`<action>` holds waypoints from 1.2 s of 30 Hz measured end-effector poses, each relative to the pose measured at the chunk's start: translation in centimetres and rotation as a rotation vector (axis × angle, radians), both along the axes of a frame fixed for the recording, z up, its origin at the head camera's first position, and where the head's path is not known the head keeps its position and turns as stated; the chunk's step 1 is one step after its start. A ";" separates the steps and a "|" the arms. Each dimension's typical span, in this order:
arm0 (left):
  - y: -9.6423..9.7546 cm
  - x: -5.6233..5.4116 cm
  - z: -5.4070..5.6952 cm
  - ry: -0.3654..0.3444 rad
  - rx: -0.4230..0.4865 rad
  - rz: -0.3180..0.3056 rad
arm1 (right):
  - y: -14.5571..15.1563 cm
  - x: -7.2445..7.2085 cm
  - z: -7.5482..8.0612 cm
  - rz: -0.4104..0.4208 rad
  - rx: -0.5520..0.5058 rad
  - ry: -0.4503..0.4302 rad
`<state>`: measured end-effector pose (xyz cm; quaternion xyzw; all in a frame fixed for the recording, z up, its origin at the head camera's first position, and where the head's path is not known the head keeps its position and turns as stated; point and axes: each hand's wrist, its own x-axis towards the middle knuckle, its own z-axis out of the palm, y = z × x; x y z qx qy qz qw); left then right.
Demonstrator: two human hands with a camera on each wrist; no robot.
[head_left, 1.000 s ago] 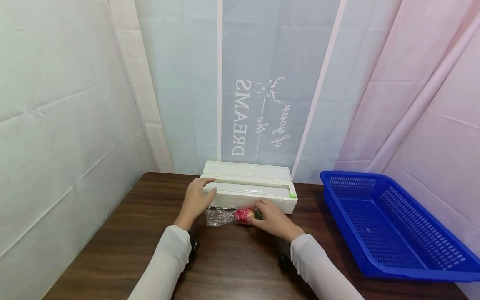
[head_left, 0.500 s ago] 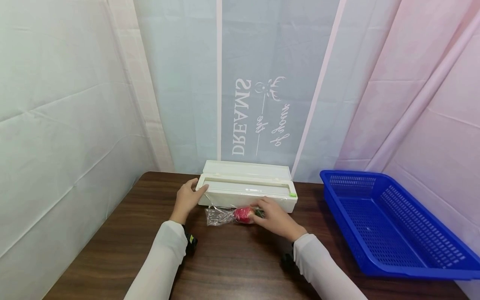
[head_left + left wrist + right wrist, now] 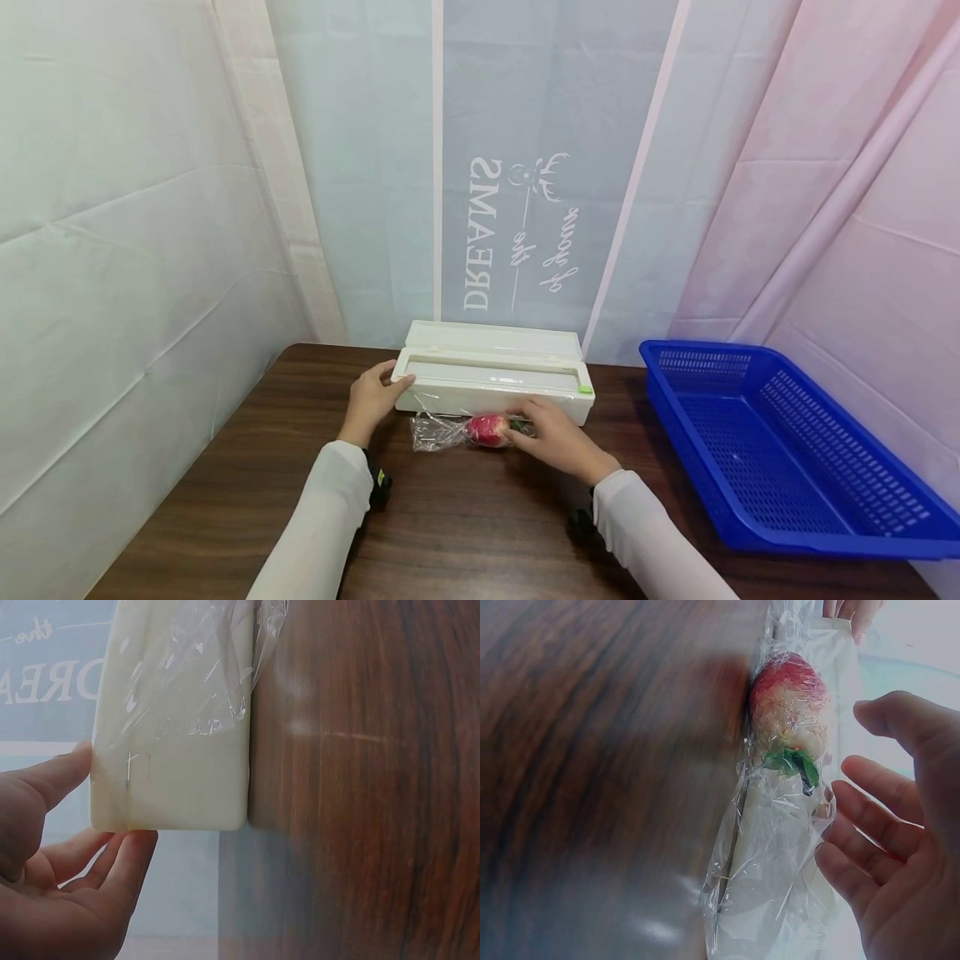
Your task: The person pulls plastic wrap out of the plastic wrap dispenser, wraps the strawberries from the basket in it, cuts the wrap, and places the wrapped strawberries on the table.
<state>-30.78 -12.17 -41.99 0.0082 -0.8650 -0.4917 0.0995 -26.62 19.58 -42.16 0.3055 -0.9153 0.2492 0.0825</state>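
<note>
A white cling film dispenser [image 3: 491,403] stands at the table's back with its lid up. My left hand [image 3: 371,402] holds its left end; in the left wrist view, thumb and fingers meet the dispenser's corner [image 3: 187,787]. Along its front lies a red and cream fruit [image 3: 486,430] with a green leaf, wrapped in clear film [image 3: 435,434] that trails left and reaches up to the dispenser. My right hand [image 3: 558,439] is by the fruit's leaf end. In the right wrist view its fingers are spread and loosely bent beside the film, gripping nothing; whether fingertips touch the film, I cannot tell.
A blue slotted plastic basket [image 3: 780,454] stands at the right of the brown wooden table [image 3: 450,525]. Hanging cloths enclose the back and sides, the back one [image 3: 555,100] printed with lettering. A green cutter piece [image 3: 585,389] sits at the dispenser's right end.
My left hand has moved left and down from above the dispenser onto its left end. My right hand has drawn slightly right, off the fruit. The fruit has barely moved.
</note>
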 end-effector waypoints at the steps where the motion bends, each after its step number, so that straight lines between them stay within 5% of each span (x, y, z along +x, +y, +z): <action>1: -0.1 -0.1 0.0 -0.005 0.000 -0.001 | 0.1 0.0 0.0 -0.001 0.002 0.001; 9: -0.5 -0.3 -0.2 -0.039 -0.006 -0.016 | 0.6 0.3 0.5 -0.037 -0.051 -0.023; 17: -0.5 -0.2 0.0 -0.066 0.023 -0.018 | 2.2 -0.7 1.3 -0.173 -0.107 0.241; 22: -0.4 0.0 0.1 -0.073 0.036 -0.021 | 3.8 -1.5 1.6 -0.288 -0.079 0.325; 30: -0.5 0.0 -0.1 -0.080 0.062 -0.038 | 5.9 -2.2 2.0 -0.420 -0.021 0.291; 36: -0.6 0.1 -0.1 -0.075 0.053 -0.041 | 6.8 -2.5 2.5 -0.453 0.028 0.127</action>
